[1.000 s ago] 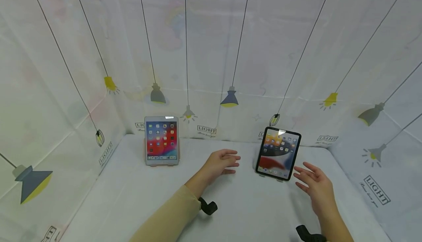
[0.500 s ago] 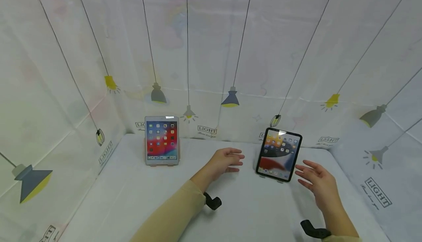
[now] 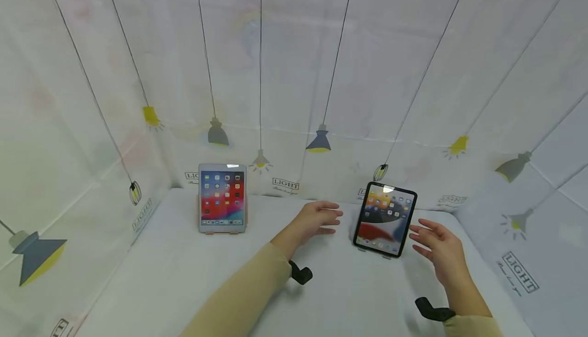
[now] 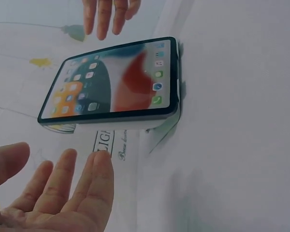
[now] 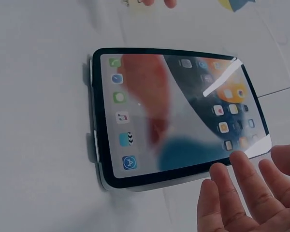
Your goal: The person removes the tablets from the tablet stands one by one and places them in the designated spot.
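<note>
A black-framed tablet leans back on a stand at the right, its screen lit with app icons. My left hand hovers to its left, fingers extended and apart from it; the left wrist view shows that hand palm up with a gap to the tablet. At the tablet's right edge is my right hand, fingers loosely spread. In the right wrist view its fingertips come close to the tablet's edge; whether they touch I cannot tell. Neither hand holds anything.
A white-framed tablet stands upright on a pinkish stand at the back left. Both stand on a white-covered table. Behind and at the sides hangs a curtain printed with lamps. Each wrist carries a black mount.
My left hand has moved slightly right toward the black-framed tablet. The right hand has stayed near its right edge. The head view has shifted a little; both tablets keep their places.
</note>
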The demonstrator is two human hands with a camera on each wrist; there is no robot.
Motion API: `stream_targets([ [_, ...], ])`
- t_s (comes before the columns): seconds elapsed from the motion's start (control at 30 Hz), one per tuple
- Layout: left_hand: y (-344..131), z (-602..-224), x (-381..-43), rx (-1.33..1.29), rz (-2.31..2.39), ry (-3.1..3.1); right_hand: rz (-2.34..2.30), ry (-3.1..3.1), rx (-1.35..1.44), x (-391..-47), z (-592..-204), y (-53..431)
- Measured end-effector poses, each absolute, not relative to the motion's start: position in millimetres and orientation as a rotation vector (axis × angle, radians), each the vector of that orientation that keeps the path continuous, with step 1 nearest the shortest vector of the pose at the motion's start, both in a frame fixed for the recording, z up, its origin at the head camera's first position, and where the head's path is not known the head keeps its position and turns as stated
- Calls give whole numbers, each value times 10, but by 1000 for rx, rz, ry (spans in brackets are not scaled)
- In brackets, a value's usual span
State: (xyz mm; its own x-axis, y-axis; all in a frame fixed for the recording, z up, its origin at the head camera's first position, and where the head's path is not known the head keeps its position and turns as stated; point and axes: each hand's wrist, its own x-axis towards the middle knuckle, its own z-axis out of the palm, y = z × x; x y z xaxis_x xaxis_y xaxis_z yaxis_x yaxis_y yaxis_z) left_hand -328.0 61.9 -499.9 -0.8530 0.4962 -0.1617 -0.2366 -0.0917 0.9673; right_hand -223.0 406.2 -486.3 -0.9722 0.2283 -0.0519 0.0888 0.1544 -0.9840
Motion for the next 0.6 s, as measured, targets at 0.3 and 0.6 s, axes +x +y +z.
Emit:
stream_targets([
  [0.3, 728, -4993, -3422, 318, 2018, 1656, 1946, -2306, -374, -2319, -4890, 4114],
  [0.6, 806, -4904, -3524, 372, 1972, 1676, 1998, -2254, -368, -2387, -4902, 4171],
])
